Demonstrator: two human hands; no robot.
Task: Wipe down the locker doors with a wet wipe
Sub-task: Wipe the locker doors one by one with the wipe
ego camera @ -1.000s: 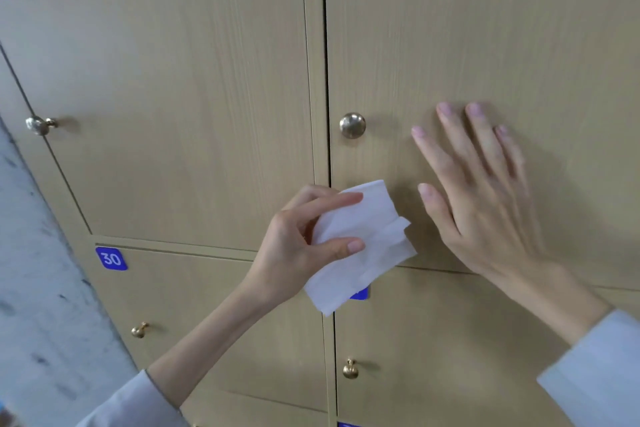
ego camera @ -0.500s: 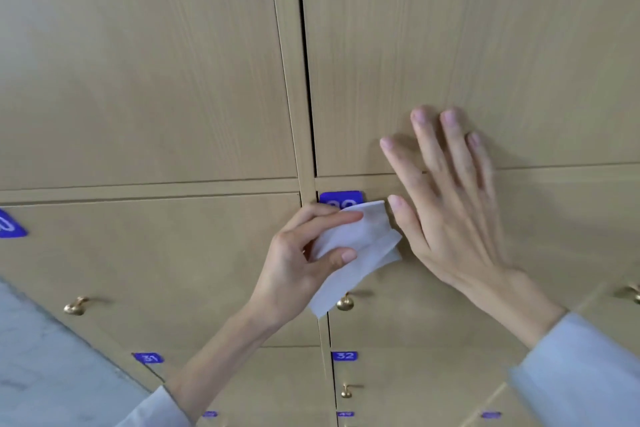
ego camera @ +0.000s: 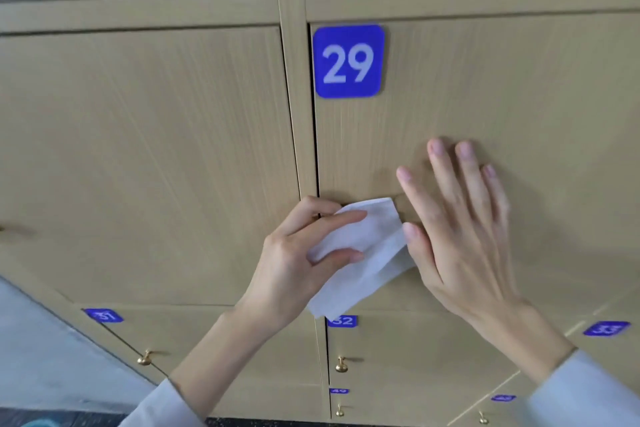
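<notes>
Tan wood-grain locker door (ego camera: 502,97) filling the right of the frame, broad bare panel above and right of both hands. Blue square plate (ego camera: 348,61) reading "29" at its upper-left corner. Left hand (ego camera: 298,263) pinching a folded white wet wipe (ego camera: 363,253) at centre, long axis slanting lower left to upper right. Right hand (ego camera: 460,232) spread flat, fingers up, thumb touching the wipe.

Soft, even light falls on the locker doors (ego camera: 173,149), with no glare and only faint shadows beside the right hand (ego camera: 460,229). The blue 29 plate (ego camera: 348,61) reads fairly sharp, while the lower number plates (ego camera: 606,328) and the hand's fingers smear with motion blur. Door seams bow and slant toward the frame's edges.
</notes>
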